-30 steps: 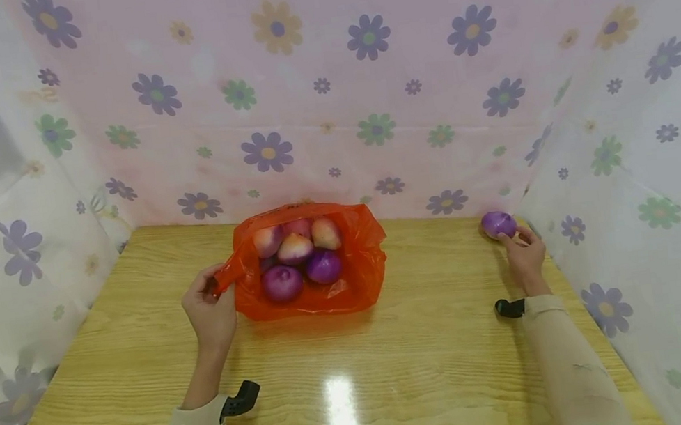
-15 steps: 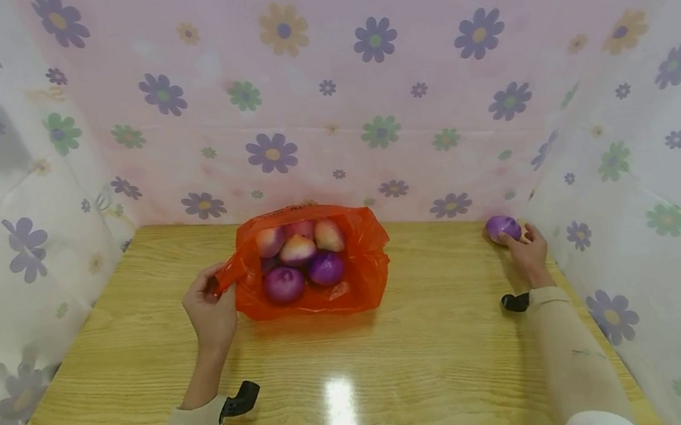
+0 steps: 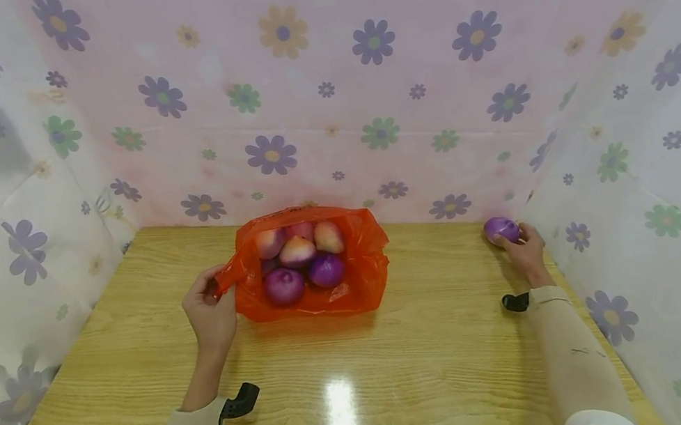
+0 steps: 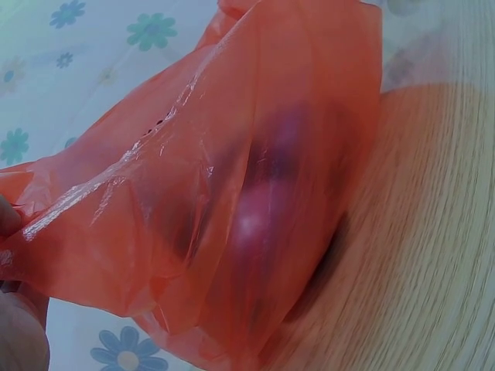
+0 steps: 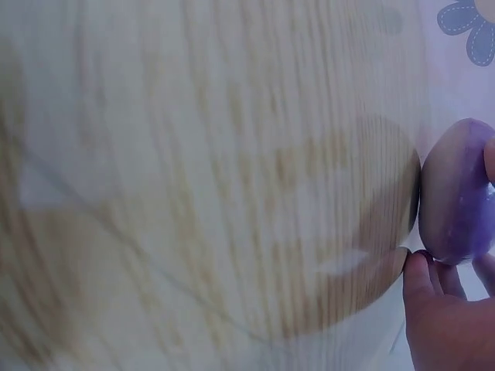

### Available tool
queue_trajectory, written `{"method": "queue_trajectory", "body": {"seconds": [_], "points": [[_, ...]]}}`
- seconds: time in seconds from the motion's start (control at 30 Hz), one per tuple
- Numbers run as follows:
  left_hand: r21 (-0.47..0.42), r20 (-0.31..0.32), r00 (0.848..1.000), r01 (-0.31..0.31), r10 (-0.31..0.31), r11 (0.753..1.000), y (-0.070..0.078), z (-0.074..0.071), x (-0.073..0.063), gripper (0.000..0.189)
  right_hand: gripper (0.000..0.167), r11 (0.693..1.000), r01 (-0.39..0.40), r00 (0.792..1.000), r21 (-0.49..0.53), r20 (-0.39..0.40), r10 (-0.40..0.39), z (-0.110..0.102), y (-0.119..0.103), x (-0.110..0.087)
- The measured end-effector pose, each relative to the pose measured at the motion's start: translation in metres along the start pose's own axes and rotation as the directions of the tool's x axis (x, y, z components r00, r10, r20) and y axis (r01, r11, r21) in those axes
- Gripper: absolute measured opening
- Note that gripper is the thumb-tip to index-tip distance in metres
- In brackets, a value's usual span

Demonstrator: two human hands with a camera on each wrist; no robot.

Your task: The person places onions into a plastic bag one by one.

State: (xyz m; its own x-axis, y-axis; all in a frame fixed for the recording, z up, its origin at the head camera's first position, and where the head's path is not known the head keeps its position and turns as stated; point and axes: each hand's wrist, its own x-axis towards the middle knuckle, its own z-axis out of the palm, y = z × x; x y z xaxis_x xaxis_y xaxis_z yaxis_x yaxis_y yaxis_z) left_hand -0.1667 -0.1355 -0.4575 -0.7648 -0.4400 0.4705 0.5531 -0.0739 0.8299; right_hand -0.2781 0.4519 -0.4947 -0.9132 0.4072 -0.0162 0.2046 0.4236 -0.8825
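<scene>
In the head view, my left hand (image 3: 211, 311) grips the gathered left edge of a red plastic bag (image 3: 364, 266). The bag's mouth faces me, and several onions (image 3: 284, 286) in purple and pale tones lie inside. Seen from the left wrist, the bag's thin film (image 4: 255, 224) is stretched from my fingers (image 4: 17, 332), with round shapes showing dimly through it. At the far right of the table, my right hand (image 3: 527, 258) holds a single purple onion (image 3: 499, 229) by its right side. The right wrist view shows that onion close to the wood, with fingertips against it.
The wooden table (image 3: 431, 342) spans the area below both arms. A flowered curtain (image 3: 329, 115) stands right behind its far edge, and more curtain closes both sides. Each wrist carries a black camera mount (image 3: 241, 400).
From one second ago, the head view has shifted slightly. My right hand has closed in a little around the lone onion. The left hand and the bag stay as they were.
</scene>
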Motion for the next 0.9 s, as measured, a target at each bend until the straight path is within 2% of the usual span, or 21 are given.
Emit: {"method": "queue_trajectory", "body": {"seconds": [0.23,0.43,0.67,0.9], "points": [[-0.002,-0.004,1.000,0.003,-0.003,1.000,-0.001,0.001,0.000,0.018,0.083,0.999,0.038,0.999,-0.020,0.009,-0.038,-0.001,0.002,-0.003],[-0.007,0.001,1.000,0.002,-0.002,1.000,-0.001,0.001,-0.001,0.020,0.083,1.000,0.019,1.000,-0.005,0.001,-0.019,-0.001,0.003,-0.005],[-0.011,0.000,1.000,0.009,-0.009,1.000,0.000,0.003,-0.001,0.020,0.082,0.996,0.083,0.996,0.015,-0.043,-0.082,0.004,0.002,-0.012],[-0.007,-0.004,1.000,0.015,-0.015,1.000,-0.001,0.002,-0.002,0.020,0.076,0.984,0.124,0.992,0.128,-0.040,-0.120,0.013,-0.013,-0.026]]}}
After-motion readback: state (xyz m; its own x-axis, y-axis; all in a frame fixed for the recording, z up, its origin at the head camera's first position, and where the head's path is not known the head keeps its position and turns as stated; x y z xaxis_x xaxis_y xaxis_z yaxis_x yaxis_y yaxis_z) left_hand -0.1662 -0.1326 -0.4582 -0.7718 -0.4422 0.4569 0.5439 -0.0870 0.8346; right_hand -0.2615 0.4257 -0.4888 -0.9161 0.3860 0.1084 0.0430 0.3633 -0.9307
